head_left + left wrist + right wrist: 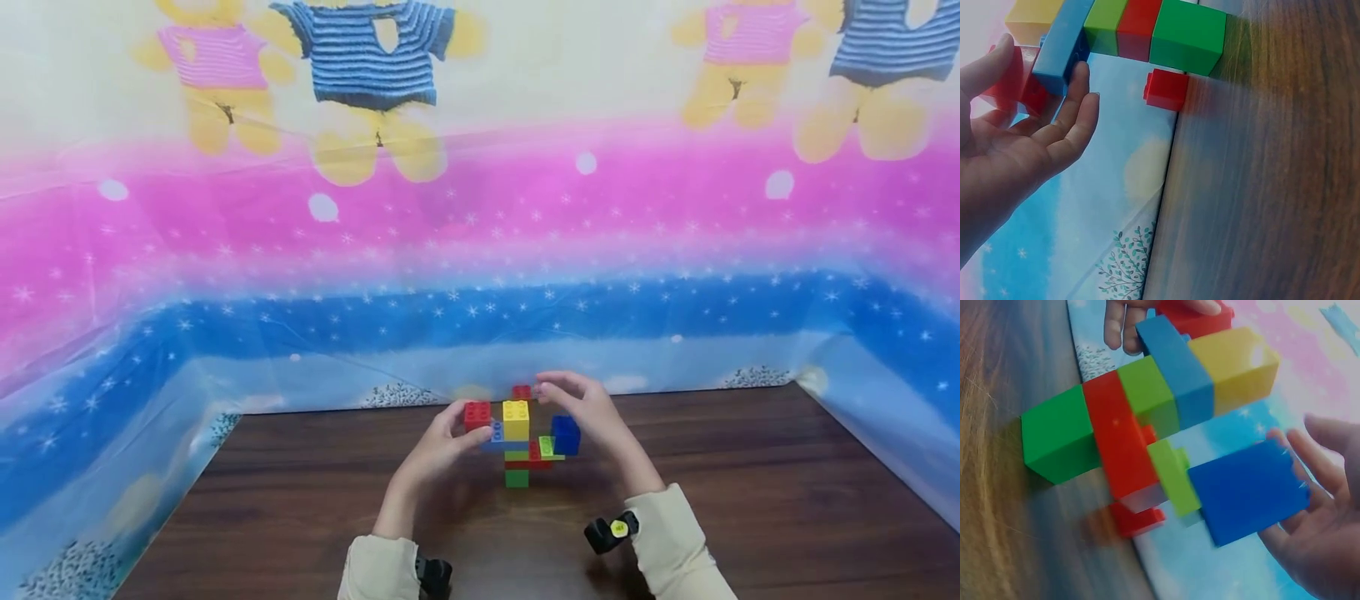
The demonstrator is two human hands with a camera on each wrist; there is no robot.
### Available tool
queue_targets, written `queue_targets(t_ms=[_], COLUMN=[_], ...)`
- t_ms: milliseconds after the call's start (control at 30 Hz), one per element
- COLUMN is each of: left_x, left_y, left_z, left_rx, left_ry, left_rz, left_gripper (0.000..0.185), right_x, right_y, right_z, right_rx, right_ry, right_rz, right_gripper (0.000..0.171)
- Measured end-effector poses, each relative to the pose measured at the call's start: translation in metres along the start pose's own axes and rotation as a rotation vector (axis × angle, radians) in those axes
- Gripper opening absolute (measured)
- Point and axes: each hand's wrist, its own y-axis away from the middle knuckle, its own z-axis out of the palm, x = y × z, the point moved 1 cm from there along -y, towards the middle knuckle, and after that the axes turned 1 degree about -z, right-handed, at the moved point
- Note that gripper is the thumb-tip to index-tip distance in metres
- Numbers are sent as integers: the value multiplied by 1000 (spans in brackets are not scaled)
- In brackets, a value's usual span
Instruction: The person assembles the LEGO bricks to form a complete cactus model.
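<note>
A tower of toy building bricks stands upright on the table, with a green brick at its base. Red, lime and long blue bricks are stacked above it, topped by a yellow brick. My left hand pinches a red brick at the left end of the long blue one; whether it is fully seated is hidden. Out to the right, a dark blue brick sits on a thin lime brick. My right hand is beside the dark blue brick, its fingers loosely spread and gripping nothing.
Behind the tower, a loose red brick lies near the back edge of the dark wooden table. A printed cloth with bears and snowflakes hangs along the back and sides.
</note>
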Motion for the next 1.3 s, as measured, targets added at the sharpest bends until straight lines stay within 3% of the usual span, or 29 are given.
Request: queue_targets(t_ms=[100, 200, 333, 467, 600, 733, 1000, 1300], left_x=[1, 1, -1, -1, 0, 1, 0, 1], left_y=[2, 2, 1, 1, -1, -4, -2, -3], left_z=[0, -1, -2, -2, -3, -6, -5, -1], left_rx=[-5, -10, -7, -4, 11, 14, -1, -30], left_ry=[1, -3, -9, -11, -7, -6, -30, 1], left_rz=[11, 6, 8, 8, -6, -5, -12, -7], left_gripper=[43, 43, 42, 42, 43, 44, 42, 41], right_x=[15, 37, 72, 98, 104, 100, 94, 69], right_y=[-3, -8, -15, -19, -28, -38, -51, -57], right_z=[-1, -2, 4, 14, 18, 18, 12, 1], right_rx=[96, 167, 194, 225, 244, 180, -113, -234], right_ry=[-138, -205, -205, -197, -158, -133, -5, 137], right_rz=[75, 169, 279, 300, 272, 235, 218, 77], right_gripper=[47, 46, 44, 42, 46, 52, 58, 63])
